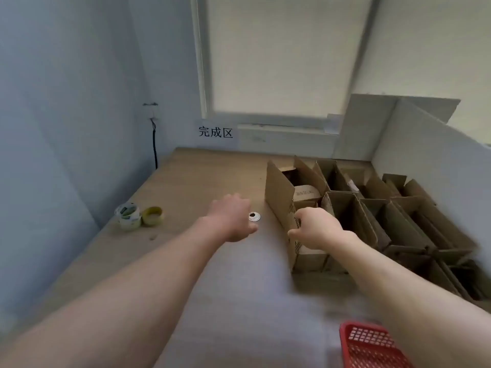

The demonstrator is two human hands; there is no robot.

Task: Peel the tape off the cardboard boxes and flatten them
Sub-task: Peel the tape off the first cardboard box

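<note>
Several open brown cardboard boxes (377,221) stand packed together on the right side of the wooden table (202,176). My right hand (316,229) grips the upright left flap of the nearest box (279,197), fingers curled over its edge. My left hand (233,216) hovers over the bare table to the left of that box, fingers loosely curled and holding nothing. Tape on the boxes is too blurred to make out.
Two tape rolls (138,216) lie at the table's left edge near the wall. A small white ring (254,217) sits beside my left hand. A red plastic basket (372,346) is at the near right. White boards (414,139) stand behind the boxes; a wall sign (215,132) marks the back.
</note>
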